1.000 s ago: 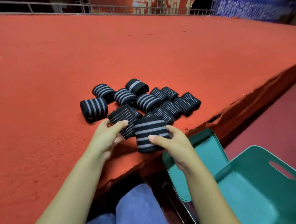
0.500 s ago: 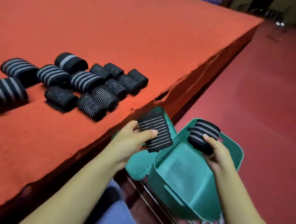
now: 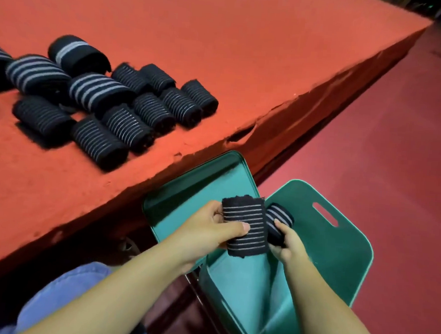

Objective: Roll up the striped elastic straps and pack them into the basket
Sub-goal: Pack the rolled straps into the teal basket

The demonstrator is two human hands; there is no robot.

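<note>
My left hand [image 3: 207, 230] grips a rolled black strap with thin grey stripes [image 3: 246, 227] over the open green basket [image 3: 343, 251]. Just right of it, my right hand [image 3: 287, 244] holds a second roll with wider stripes [image 3: 279, 219], lower inside the basket mouth. The two rolls touch or nearly touch. Several more rolled striped straps [image 3: 119, 114] lie clustered on the red felt table [image 3: 221, 50] at the upper left. The basket floor looks bare where it shows.
A green lid or tray [image 3: 200, 186] leans between the table edge and the basket. The table's torn front edge [image 3: 242, 137] runs diagonally above the basket. Dark red carpet floor [image 3: 396, 151] lies to the right. Blue fabric on my lap [image 3: 77, 287] shows at the bottom left.
Both hands carried their rolls off the table and over to the basket. Since half a second ago they have drawn together and sunk lower into the basket opening.
</note>
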